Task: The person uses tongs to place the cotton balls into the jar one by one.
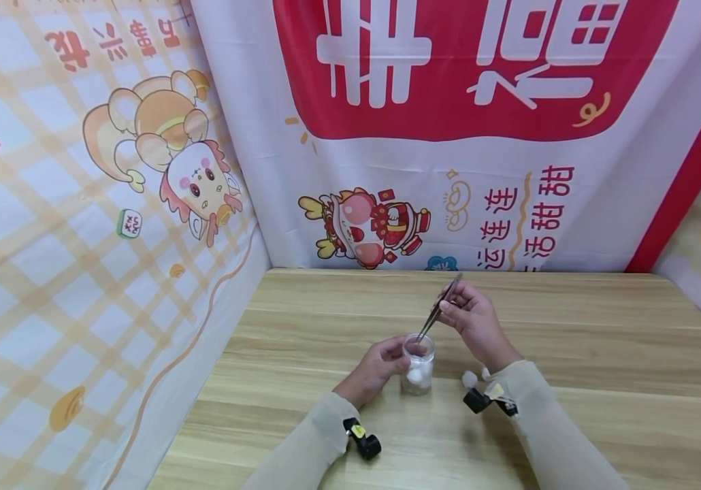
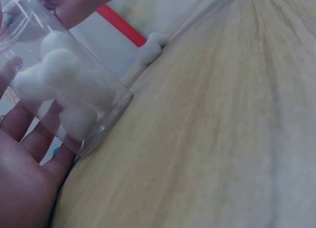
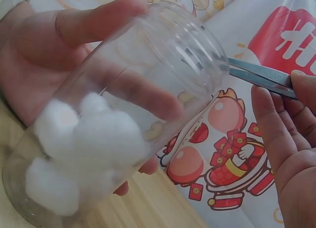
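Note:
A clear jar (image 1: pixel 427 390) stands upright on the table, with several white cotton balls (image 3: pixel 98 139) in its lower part. My left hand (image 1: pixel 376 371) holds the jar from the left, thumb and fingers around its wall. Above and to the right, my right hand (image 1: pixel 478 325) pinches a pair of metal tweezers (image 1: pixel 439 306) between thumb and fingers. The tweezers slant down to the jar's mouth, tips at the opening. No cotton shows between the tips. In the right wrist view, the cotton balls lie well below the tweezers (image 3: pixel 261 76).
Loose cotton balls (image 1: pixel 469 379) lie on the wooden table (image 1: pixel 301 306) right of the jar, close to the right forearm. A printed cloth backdrop (image 1: pixel 448 156) rises behind the table, and a patterned side wall (image 1: pixel 111 272) stands at the left.

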A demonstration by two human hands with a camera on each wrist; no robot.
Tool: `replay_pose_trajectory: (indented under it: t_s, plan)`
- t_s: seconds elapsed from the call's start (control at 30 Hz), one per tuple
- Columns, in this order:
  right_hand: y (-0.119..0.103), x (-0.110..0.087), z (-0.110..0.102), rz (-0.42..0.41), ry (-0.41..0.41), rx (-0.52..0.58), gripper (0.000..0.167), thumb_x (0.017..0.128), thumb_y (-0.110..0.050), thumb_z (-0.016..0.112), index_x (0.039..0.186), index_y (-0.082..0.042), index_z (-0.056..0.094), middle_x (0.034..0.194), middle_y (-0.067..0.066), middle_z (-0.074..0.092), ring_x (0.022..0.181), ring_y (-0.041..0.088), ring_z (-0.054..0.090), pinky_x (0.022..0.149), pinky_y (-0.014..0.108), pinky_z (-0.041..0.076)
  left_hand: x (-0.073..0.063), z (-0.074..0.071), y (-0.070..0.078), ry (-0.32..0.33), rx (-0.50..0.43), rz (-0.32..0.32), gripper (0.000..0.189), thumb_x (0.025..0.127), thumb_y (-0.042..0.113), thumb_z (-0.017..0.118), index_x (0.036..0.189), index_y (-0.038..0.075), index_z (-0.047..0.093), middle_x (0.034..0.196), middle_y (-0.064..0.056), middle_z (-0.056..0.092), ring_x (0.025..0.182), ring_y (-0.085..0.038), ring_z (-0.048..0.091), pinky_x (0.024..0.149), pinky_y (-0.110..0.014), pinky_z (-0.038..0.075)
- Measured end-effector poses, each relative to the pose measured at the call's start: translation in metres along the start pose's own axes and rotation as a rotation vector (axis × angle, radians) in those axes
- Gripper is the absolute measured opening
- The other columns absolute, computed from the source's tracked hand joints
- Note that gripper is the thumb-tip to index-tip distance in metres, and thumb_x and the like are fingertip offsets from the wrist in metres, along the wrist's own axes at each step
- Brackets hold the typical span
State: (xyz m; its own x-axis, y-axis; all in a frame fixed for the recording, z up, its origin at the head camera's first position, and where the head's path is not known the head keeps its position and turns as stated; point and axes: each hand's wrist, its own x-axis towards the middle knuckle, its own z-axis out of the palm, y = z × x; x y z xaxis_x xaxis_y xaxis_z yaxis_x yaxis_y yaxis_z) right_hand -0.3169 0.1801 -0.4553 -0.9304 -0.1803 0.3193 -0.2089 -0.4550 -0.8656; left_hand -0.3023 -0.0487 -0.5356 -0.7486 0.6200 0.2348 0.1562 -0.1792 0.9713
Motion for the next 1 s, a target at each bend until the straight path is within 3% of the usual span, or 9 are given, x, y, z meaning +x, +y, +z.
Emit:
replay_pose_trajectory:
  t_s: [0.37, 0.77, 1.0]
  plan:
    - [0.0004, -0.0002, -0.0023, 0.007, -0.006, -0.009, 0.019, 0.093, 0.006, 0.059, 0.109, -0.003, 0.056, 0.097, 0.012, 0.063, 0.091, 0.021, 0.066, 0.085, 0.040, 0.054, 0.0004, 0.0000, 0.0008, -0.005, 0.006, 0.000, 0.057, 0.092, 0.045, 0.062, 0.139, 0.013, 0.053, 0.129, -0.010, 0.061, 0.121, -0.026, 0.055, 0.101, -0.040, 0.043]
    - [-0.0041, -0.0059, -0.0067, 0.043, -0.108, 0.016, 0.025, 0.097, 0.006, 0.050, 0.121, 0.000, 0.050, 0.107, 0.013, 0.061, 0.098, 0.023, 0.064, 0.089, 0.038, 0.053, 0.0011, 0.0007, 0.0005, -0.002, -0.014, -0.024, 0.055, 0.093, 0.042, 0.063, 0.140, 0.015, 0.052, 0.131, -0.007, 0.061, 0.122, -0.025, 0.054, 0.102, -0.038, 0.042]
    - [-0.0033, -0.0068, -0.0070, 0.030, -0.110, 0.031, 0.025, 0.098, 0.006, 0.049, 0.122, 0.000, 0.049, 0.107, 0.013, 0.061, 0.099, 0.024, 0.064, 0.089, 0.039, 0.053, 0.0009, 0.0006, 0.0003, 0.003, -0.010, -0.024, 0.052, 0.094, 0.038, 0.063, 0.139, 0.015, 0.052, 0.130, -0.006, 0.061, 0.122, -0.026, 0.055, 0.102, -0.038, 0.043]
